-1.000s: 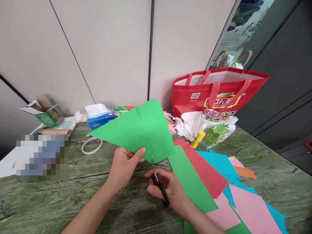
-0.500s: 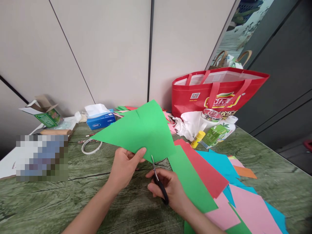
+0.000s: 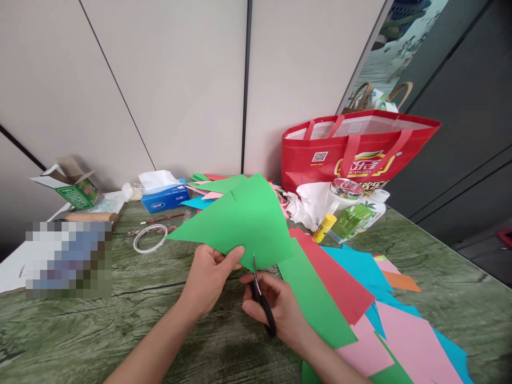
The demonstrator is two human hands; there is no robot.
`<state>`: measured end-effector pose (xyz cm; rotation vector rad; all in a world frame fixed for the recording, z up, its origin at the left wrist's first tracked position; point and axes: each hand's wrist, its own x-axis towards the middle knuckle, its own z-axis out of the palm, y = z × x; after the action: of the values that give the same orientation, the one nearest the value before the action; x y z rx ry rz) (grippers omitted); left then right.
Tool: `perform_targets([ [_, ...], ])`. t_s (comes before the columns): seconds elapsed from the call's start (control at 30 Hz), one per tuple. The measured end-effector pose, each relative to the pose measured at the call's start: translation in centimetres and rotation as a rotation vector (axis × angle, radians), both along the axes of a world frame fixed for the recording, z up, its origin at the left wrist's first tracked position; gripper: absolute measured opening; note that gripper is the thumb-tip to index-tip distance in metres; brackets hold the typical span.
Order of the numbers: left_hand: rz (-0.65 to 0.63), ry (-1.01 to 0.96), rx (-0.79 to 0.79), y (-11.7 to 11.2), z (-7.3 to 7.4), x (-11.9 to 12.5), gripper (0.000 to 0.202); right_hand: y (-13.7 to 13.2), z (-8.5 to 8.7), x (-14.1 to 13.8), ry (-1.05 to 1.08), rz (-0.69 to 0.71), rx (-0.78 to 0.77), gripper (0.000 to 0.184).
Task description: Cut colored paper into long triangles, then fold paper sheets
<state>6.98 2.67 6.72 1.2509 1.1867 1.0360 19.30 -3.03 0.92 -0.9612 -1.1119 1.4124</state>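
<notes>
Left hand [image 3: 208,277] pinches the green paper sheet [image 3: 244,221] by its near edge, front-left of the red tote bag [image 3: 310,173], probably to steady it against the black-handled scissors [image 3: 268,316] gripped in the right hand [image 3: 282,306].

Green sheet [image 3: 244,224] lower, its tip [image 3: 176,236] farther right — blue paper [image 3: 199,202] behind in fuller view.
</notes>
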Motion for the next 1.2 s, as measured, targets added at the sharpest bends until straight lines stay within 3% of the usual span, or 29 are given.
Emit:
perform_targets([
  [0.6, 0.012, 0.070, 0.049, 0.02, -0.30, -0.21, 0.044, -0.15, -0.30, -0.21, -0.011, -0.045, -0.035, 0.024],
  [1.2, 0.054, 0.046, 0.025, -0.19, -0.36, -0.24, 0.046, -0.14, -0.08, -0.48, -0.015, -0.062, -0.106, 0.029],
])
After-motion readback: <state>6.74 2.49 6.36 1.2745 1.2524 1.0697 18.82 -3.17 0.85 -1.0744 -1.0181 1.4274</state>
